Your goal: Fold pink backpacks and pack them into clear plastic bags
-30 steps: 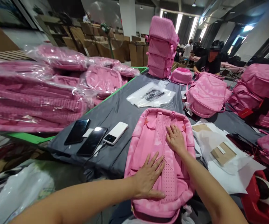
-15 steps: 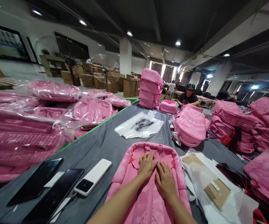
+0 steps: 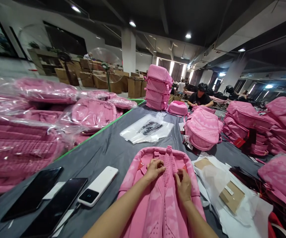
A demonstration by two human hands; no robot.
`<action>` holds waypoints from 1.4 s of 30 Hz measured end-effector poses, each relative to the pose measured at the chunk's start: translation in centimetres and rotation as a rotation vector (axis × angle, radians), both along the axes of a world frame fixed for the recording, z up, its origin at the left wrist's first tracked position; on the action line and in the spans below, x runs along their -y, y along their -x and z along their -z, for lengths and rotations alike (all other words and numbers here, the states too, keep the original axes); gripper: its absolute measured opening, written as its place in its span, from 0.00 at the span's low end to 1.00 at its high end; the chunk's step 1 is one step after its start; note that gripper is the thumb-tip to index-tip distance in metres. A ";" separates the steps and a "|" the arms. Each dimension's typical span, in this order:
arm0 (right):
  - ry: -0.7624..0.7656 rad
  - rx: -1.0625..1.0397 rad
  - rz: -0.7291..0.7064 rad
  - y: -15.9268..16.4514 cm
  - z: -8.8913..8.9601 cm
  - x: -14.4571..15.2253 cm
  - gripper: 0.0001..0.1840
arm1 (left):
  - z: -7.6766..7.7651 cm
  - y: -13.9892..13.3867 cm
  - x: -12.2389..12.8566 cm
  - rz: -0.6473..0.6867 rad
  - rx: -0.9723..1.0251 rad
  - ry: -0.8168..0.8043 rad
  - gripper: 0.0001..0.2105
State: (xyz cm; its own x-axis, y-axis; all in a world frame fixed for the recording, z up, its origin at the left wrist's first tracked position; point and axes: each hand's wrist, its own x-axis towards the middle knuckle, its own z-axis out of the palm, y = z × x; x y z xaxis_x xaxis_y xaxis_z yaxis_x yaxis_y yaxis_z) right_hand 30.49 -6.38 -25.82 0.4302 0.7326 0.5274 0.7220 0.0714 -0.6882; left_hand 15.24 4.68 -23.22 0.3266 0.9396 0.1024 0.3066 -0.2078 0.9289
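A pink backpack [image 3: 155,211] lies in front of me with its shoulder straps and perforated back side facing up. My left hand [image 3: 154,170] is on the upper part of the left shoulder strap, its fingers curled in and closed at the strap's edge. On the other side, my right hand [image 3: 183,184] pinches the outer edge of the right shoulder strap [image 3: 170,185] between thumb and fingers. Strap buckles [image 3: 169,149] show at the bag's top rim. Small red tags [image 3: 141,165] peek out beside the straps.
Two dark phones [image 3: 56,205] and a white power bank [image 3: 98,186] lie at left. Pink bags in clear plastic [image 3: 93,114] fill the left side. A clear bag [image 3: 146,128] lies ahead. Packing paper [image 3: 214,178] and stacked pink backpacks [image 3: 247,122] are right; a person [image 3: 200,97] sits beyond.
My hands lay flat and close together on the straps; now they have moved apart and their fingers have curled in at the strap edges. The view has shifted slightly.
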 end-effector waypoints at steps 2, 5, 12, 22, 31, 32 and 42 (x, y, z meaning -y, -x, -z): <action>0.061 0.051 -0.048 -0.2 -0.4 0.1 0.12 | -0.1 -0.1 0.7 -0.010 -0.075 -0.094 0.04; 0.168 0.226 -0.155 -1.0 -1.7 0.3 0.12 | -0.1 -0.5 1.9 -0.059 -0.147 -0.221 0.16; 0.326 0.618 -0.218 -2.4 -9.3 -5.0 0.13 | 0.9 -1.2 1.9 0.168 -0.450 -0.604 0.22; 0.537 0.755 -0.380 2.5 -9.6 -27.5 0.24 | 0.0 0.3 2.7 0.309 -0.205 -0.409 0.41; 0.676 0.704 -0.301 2.3 -5.2 -32.5 0.12 | -0.4 0.3 1.9 0.303 -0.149 -0.528 0.36; 0.676 0.702 -0.296 2.2 -5.3 -32.2 0.11 | -0.7 0.5 2.0 0.301 -0.144 -0.516 0.36; 0.515 0.630 -0.208 2.2 -8.9 -29.6 0.15 | 1.2 -0.2 2.1 0.248 -0.167 -0.527 0.39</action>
State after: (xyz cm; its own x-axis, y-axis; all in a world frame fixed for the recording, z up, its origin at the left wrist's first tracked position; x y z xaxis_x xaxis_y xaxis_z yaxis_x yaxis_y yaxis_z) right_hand 28.30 23.21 -16.92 -0.0033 0.9795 0.2013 0.9891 0.0328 -0.1433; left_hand 15.44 2.61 -24.45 0.5811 0.6702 0.4617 0.3226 -0.7105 0.6254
